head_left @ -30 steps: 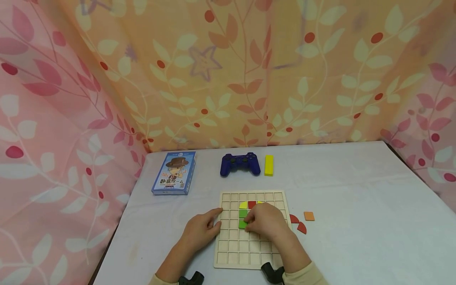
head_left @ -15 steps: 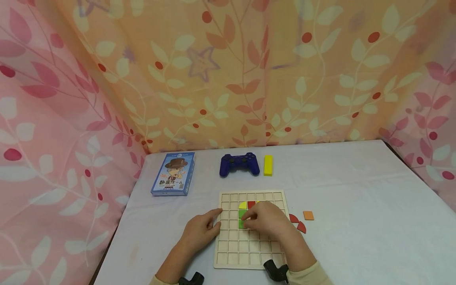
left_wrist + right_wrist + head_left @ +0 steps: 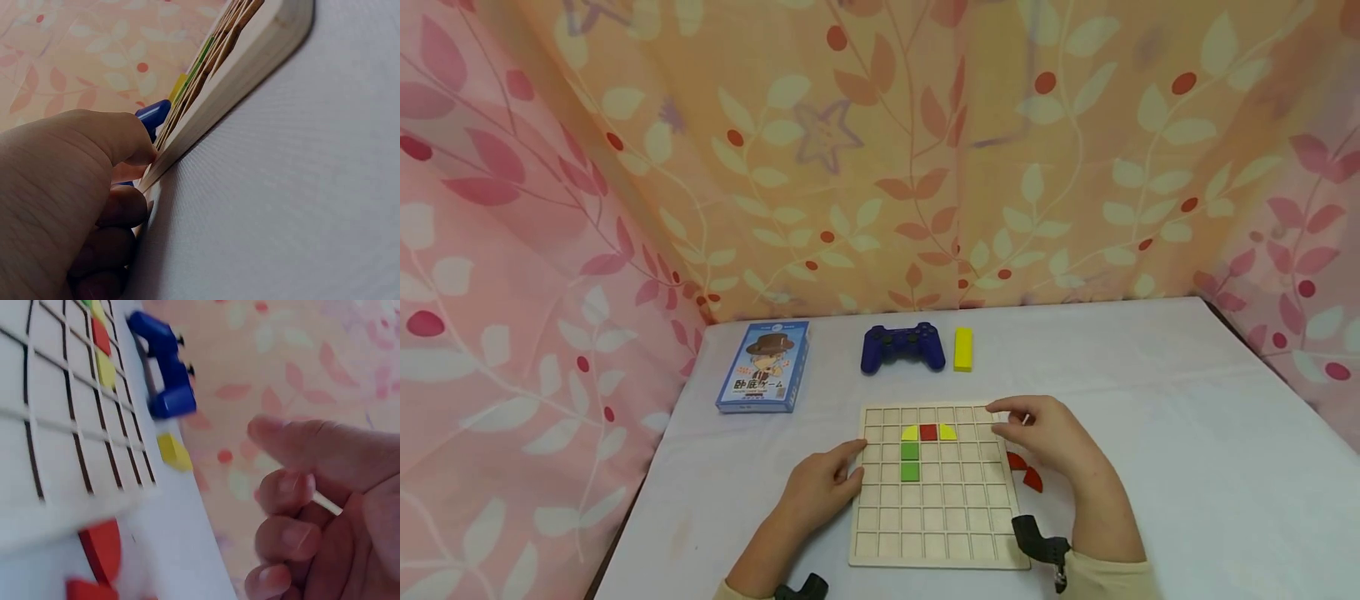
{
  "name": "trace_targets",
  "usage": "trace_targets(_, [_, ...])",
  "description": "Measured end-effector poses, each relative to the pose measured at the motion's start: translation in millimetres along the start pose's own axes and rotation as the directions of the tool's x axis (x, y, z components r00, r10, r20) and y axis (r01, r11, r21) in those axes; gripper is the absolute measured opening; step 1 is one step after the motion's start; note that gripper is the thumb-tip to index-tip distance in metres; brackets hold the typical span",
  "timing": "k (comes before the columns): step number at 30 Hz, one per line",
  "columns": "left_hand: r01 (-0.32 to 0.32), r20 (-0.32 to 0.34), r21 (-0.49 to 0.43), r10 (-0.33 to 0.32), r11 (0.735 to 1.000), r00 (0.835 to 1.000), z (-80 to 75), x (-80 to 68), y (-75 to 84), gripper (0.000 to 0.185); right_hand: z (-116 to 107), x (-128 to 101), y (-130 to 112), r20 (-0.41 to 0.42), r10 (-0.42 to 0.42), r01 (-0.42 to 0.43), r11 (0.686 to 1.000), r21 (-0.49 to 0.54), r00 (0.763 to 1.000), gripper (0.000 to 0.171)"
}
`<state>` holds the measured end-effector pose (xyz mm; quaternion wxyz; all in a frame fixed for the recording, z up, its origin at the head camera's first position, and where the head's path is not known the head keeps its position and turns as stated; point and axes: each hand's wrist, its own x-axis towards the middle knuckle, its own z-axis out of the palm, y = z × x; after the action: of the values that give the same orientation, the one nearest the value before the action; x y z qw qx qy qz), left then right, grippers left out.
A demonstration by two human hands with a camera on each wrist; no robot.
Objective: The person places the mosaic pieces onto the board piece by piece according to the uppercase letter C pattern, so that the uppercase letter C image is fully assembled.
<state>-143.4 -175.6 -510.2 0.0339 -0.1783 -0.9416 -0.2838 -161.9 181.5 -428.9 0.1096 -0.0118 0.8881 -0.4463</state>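
Observation:
A pale wooden grid board (image 3: 951,533) lies on the table. Set in its cells are a red square (image 3: 928,432) between two yellow quarter-circles (image 3: 948,432), and two green squares (image 3: 910,472) below the left one. My left hand (image 3: 822,485) touches the board's left edge with thumb and index finger. In the left wrist view the thumb (image 3: 134,140) lies against that edge. My right hand (image 3: 1051,437) hovers by the upper right corner, thumb and index finger apart, and I see no piece between them. Two red quarter-circles (image 3: 1033,479) lie below it, beside the board.
Behind the board are a blue game controller (image 3: 902,347), a yellow block (image 3: 963,349) and a blue card-game box (image 3: 763,367). A white cloth (image 3: 1187,467) covers the table. Patterned curtains (image 3: 880,167) hang at the back and sides.
My right hand has moved right, from over the green squares to the board's upper right corner. The orange square right of the board is now hidden behind it. My left hand has stayed.

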Motion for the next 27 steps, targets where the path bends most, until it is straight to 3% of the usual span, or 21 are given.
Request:
trace_targets(5, [0.008,0.020,-0.006,-0.008,1.000,1.000,0.9,0.0,-0.9,0.039,-19,-7,27,0.016,0.122,-0.121,0.992,-0.027,0.992,0.032])
trace_targets(10, [0.007,0.022,-0.008,-0.007,1.000,1.000,1.5,-0.3,-1.9,0.040,-23,-8,41,0.038,0.197,-0.195,0.980,-0.040,0.980,0.029])
trace_targets(18, [0.004,0.015,-0.009,-0.003,1.000,1.000,2.0,-0.6,-2.4,0.040,-3,-1,37,0.103,0.154,-0.145,0.985,-0.093,0.983,0.026])
trace_targets(27, [0.000,0.007,-0.011,0.000,1.000,1.000,0.5,-1.0,-1.1,0.039,8,4,29,0.033,0.141,-0.133,0.975,-0.179,0.989,0.018])
